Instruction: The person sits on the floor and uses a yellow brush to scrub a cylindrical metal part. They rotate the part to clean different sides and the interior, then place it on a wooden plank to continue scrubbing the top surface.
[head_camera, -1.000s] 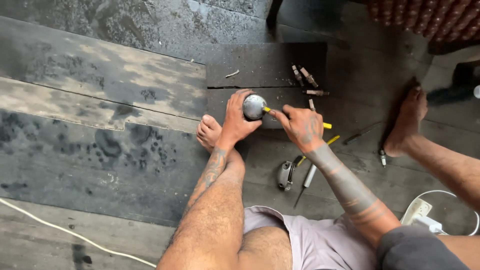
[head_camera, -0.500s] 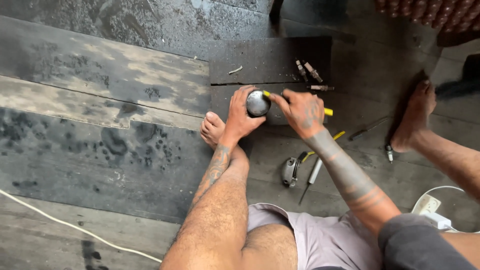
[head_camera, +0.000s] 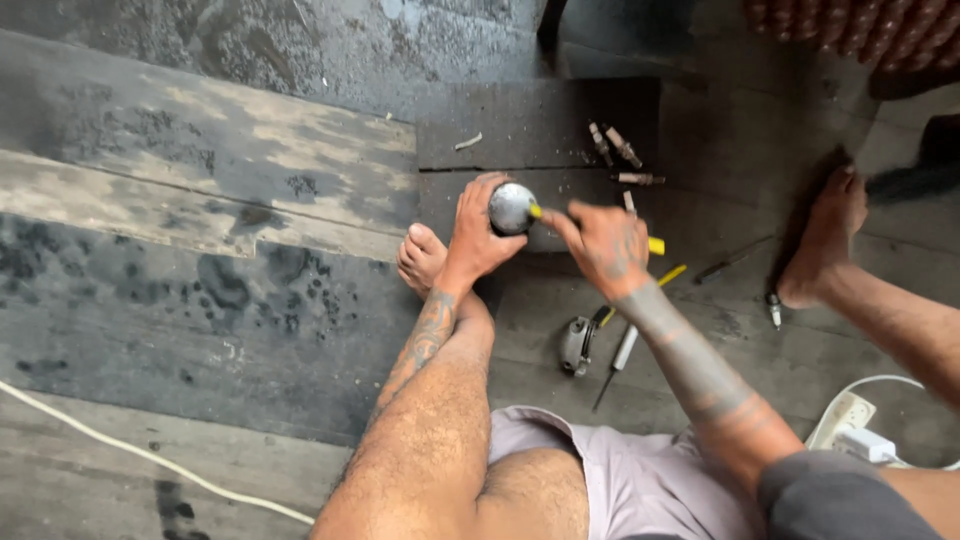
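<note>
- The dark plank floor (head_camera: 200, 300) spreads under everything, weathered and stained, with a white cord (head_camera: 150, 457) trailing across its near edge.
- The person sits low, both forearms reaching forward between the knees, one bare foot (head_camera: 420, 258) tucked just beside the left wrist.
- The left hand (head_camera: 478, 235) is bent at the wrist, fingers wrapped closed around a round grey metal piece (head_camera: 511, 207), holding it just above the floor.
- The right hand (head_camera: 600, 243) comes in from the side, fingers clenched on a yellow-handled tool (head_camera: 655, 245) whose tip meets the metal piece.
- Small plugs (head_camera: 620, 148) lie scattered beyond the hands; a screwdriver (head_camera: 620, 355) lies nearer.
</note>
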